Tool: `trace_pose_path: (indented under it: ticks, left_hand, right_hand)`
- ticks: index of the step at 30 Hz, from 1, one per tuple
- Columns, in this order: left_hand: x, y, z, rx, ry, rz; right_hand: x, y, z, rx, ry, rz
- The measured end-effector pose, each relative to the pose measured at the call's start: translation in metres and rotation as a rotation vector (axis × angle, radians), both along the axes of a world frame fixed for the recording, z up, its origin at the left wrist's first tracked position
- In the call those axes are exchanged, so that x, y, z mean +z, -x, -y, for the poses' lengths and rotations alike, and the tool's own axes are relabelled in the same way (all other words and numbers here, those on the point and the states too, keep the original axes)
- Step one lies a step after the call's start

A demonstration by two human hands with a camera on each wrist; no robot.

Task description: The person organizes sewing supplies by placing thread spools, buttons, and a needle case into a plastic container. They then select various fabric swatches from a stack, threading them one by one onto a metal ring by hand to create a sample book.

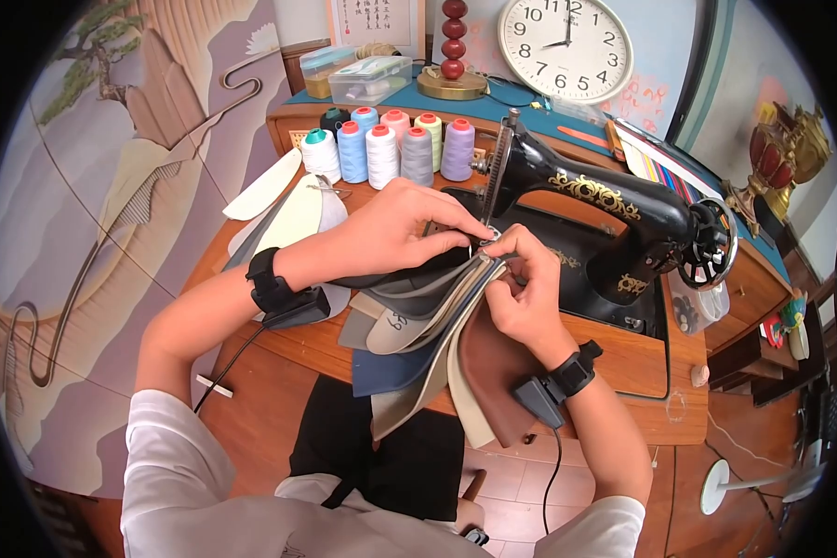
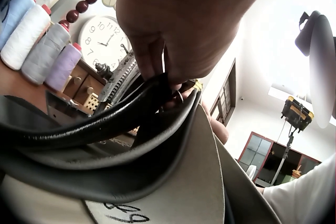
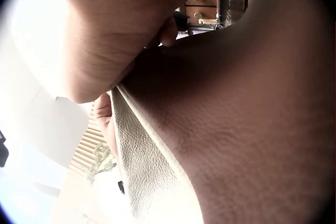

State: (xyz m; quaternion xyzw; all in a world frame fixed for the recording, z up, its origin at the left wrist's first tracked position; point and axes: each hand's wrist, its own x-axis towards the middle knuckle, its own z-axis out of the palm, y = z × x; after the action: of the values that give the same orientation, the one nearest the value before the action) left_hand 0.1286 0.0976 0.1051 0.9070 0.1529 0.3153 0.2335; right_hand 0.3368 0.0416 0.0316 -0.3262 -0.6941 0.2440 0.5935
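Note:
A fanned bundle of leather swatches hangs over the table's front edge: a brown swatch (image 1: pixel 504 372), a blue swatch (image 1: pixel 391 368), cream ones, and a grey swatch (image 1: pixel 402 327) with handwritten marks. Their top ends gather at a small metal ring (image 2: pixel 197 85). My left hand (image 1: pixel 400 228) reaches in from the left, thumb and forefinger pinching the end of a black swatch (image 2: pixel 84 132) by the ring. From the right, my right hand (image 1: pixel 528 290) pinches the gathered ends, its fingertips close to the left ones. In the right wrist view this hand partly hides the cream swatch's (image 3: pixel 142 155) top.
A black sewing machine (image 1: pixel 586 181) stands just behind and right of the hands. Several thread spools (image 1: pixel 381 156) line the table's back left. More loose swatches (image 1: pixel 268 214) lie at left. A clock (image 1: pixel 565 46) and plastic boxes (image 1: pixel 372 82) sit on the raised blue-topped shelf.

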Motion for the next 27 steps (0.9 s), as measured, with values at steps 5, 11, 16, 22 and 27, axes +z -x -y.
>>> trace_pose_path:
  ticks: [5, 11, 16, 22, 27]
  left_hand:
    - [-0.005, 0.006, 0.005, 0.009, -0.015, 0.049]
    - [-0.009, 0.006, 0.012, 0.062, -0.018, 0.131]
    - [-0.001, 0.003, 0.008, 0.083, 0.027, 0.104]
    - [0.005, 0.004, 0.005, 0.001, -0.013, 0.024]
    - [0.010, 0.009, 0.006, -0.051, 0.148, -0.042]
  right_hand:
    - [0.005, 0.002, 0.005, -0.077, -0.080, 0.082]
    - [0.011, 0.005, 0.009, -0.143, -0.165, 0.121]
    - [0.006, 0.004, 0.006, -0.111, -0.210, 0.079]
    - [0.005, 0.001, 0.005, -0.090, -0.201, 0.131]
    - [0.006, 0.003, 0.005, -0.119, -0.217, 0.115]
